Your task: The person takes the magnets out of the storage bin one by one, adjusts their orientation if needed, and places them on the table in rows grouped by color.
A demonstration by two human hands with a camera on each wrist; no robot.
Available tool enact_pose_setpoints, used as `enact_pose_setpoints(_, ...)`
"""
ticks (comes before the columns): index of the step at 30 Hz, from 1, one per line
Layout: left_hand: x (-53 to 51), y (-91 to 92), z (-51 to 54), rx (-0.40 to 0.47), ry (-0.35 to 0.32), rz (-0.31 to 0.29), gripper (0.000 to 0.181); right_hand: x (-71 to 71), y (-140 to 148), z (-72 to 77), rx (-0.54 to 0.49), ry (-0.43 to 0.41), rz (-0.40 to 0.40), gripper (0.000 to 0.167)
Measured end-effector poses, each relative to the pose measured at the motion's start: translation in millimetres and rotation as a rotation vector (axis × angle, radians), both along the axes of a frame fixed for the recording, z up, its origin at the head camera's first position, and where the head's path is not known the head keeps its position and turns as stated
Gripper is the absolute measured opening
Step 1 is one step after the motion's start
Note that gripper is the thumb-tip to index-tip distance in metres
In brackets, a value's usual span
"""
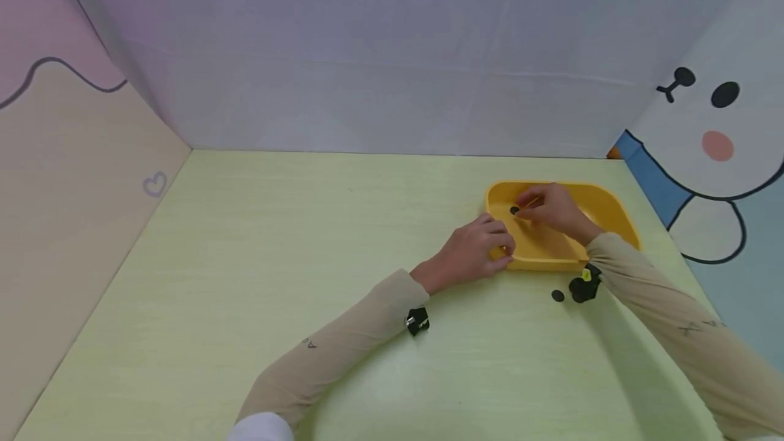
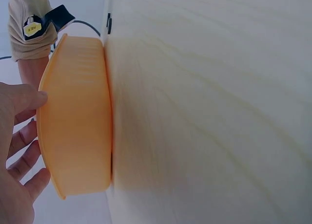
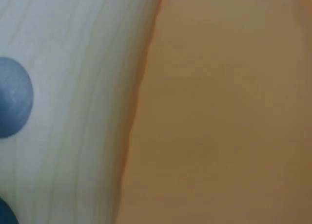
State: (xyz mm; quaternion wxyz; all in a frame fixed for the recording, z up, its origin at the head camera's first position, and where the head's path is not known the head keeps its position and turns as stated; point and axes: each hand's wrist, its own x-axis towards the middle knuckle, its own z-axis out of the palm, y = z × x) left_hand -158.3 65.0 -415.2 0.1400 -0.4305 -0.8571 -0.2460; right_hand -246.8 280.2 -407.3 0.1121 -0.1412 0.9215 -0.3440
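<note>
A yellow tray [image 1: 545, 265] [image 2: 78, 117] [image 3: 214, 112] stands at the right back of the table. My left hand [image 1: 468, 254] [image 2: 17, 136] grips its left end, the thumb on the rim and the fingers bent around it. Inside the tray, my right hand [image 1: 554, 211] pinches a small black disc [image 1: 514, 210] between thumb and finger, near the left end. The right wrist view shows neither that hand nor this disc, only the tray's side and the table.
In front of the tray, a dark disc [image 1: 558, 295] [image 3: 14, 97] lies on the pale table [image 1: 275, 257], with another dark round piece [image 1: 578, 290] [image 3: 6, 216] beside it, close under the right wrist. Printed walls stand at the back and both sides.
</note>
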Motion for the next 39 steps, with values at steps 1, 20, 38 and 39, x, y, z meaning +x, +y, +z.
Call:
enact_pose_setpoints(1,0.1,0.0,0.3,0.0,0.0,0.0,0.005,0.0,-1,-1.1,-0.003,0.004,-0.004,0.023)
enact_pose_setpoints(20,-0.5,-1.9,-0.4,-0.007,-0.003,0.016,0.006,2.1,-16,-7.4,0.087,0.096,0.005,0.016)
enact_pose_setpoints(38,-3.0,-1.5,-3.9,0.032,0.013,0.001,0.006,4.0,-16,-14.1,0.049,0.117,0.063,0.015)
enact_pose_setpoints(39,-3.1,-1.7,-4.0,0.032,0.014,0.001,0.006,4.4,-17,-14.5,0.05,0.129,0.071,0.015)
